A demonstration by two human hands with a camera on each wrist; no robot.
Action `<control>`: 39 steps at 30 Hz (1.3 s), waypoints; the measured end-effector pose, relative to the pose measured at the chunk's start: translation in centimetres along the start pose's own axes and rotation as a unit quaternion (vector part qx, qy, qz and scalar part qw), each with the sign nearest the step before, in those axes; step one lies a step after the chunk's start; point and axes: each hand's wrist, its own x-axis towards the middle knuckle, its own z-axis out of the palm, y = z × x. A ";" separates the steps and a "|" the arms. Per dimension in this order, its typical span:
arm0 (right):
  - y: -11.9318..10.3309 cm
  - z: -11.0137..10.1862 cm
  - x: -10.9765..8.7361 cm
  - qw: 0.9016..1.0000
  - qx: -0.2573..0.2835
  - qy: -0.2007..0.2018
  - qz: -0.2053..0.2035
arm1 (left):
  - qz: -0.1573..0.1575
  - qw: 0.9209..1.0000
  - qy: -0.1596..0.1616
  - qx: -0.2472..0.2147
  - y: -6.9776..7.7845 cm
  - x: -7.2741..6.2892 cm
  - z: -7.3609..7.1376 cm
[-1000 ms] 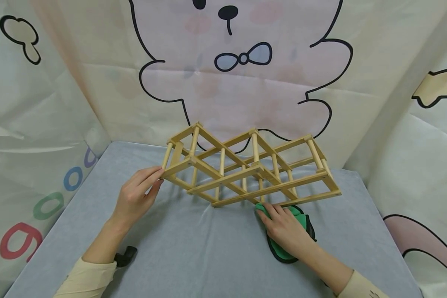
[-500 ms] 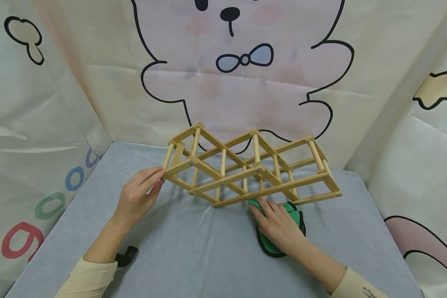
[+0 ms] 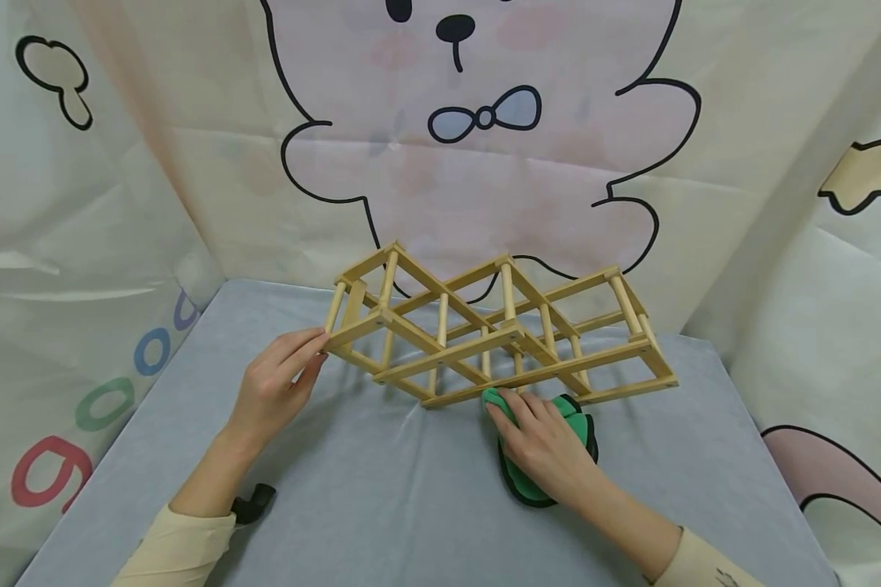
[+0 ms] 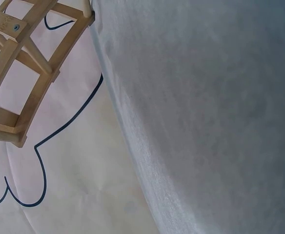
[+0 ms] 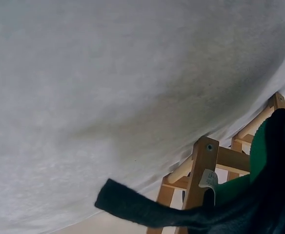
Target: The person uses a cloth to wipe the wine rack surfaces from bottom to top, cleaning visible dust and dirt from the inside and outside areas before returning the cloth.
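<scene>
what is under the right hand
A black-edged green cloth shows on both sides of the right hand, beside the wooden rack. Whatever lies directly beneath the hand is covered and cannot be seen.

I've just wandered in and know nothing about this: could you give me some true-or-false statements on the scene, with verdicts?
1. The right hand holds a green cloth with black edging. True.
2. The left hand touches nothing. False: it pinches the left end of a pale wooden lattice rack.
3. Bottles fill the rack. False: none shows in it.
4. A blue bow tie drawing shows on the backdrop. True.
5. The yellow star drawing is left of the bow tie. False: it is to its right.
</scene>
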 end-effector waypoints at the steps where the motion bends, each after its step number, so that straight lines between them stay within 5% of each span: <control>1: 0.0 0.1 0.1 1.000 -0.002 0.002 0.000 | 0.000 1.000 0.000 0.001 0.0 0.0 0.0; 10: -0.7 0.4 1.0 0.999 -0.019 -0.026 0.002 | -0.003 1.000 0.001 0.005 0.1 0.0 0.0; 24: -4.0 1.3 4.4 0.986 -0.080 -0.145 -0.005 | 0.003 1.000 0.005 0.002 0.0 0.0 -0.1; 39: -5.5 3.7 6.5 0.980 -0.118 -0.151 -0.044 | -0.003 1.000 -0.001 0.002 0.0 -0.1 0.0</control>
